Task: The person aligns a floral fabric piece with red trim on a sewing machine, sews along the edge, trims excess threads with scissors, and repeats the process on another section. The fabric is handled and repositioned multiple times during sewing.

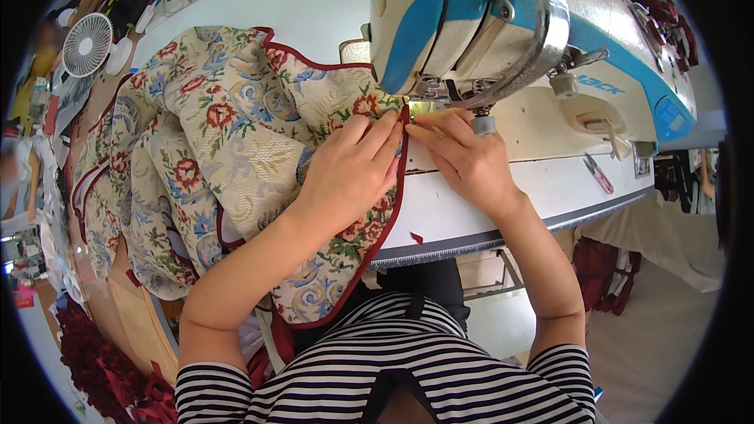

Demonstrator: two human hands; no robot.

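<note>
A cream tapestry fabric (243, 141) with red and blue flowers lies bunched to the left of a white and blue sewing machine (408, 23). Dark red binding (399, 208) runs along its edge, up to the needle area. My left hand (353, 163) rests on the fabric, fingers closed and pressed at the bound edge just before the machine head. Opposite it, my right hand (470, 159) pinches the binding at that edge between thumb and fingers. The fingertips of both hands nearly meet. The machine head partly hides the needle and presser foot.
Thread snips (599, 174) lie on the table at the right. A small red scrap (416, 238) sits near the front edge, which carries a ruler strip (503, 242). At the far left stands a white fan (88, 45). Red cloth (98, 353) is heaped at the lower left.
</note>
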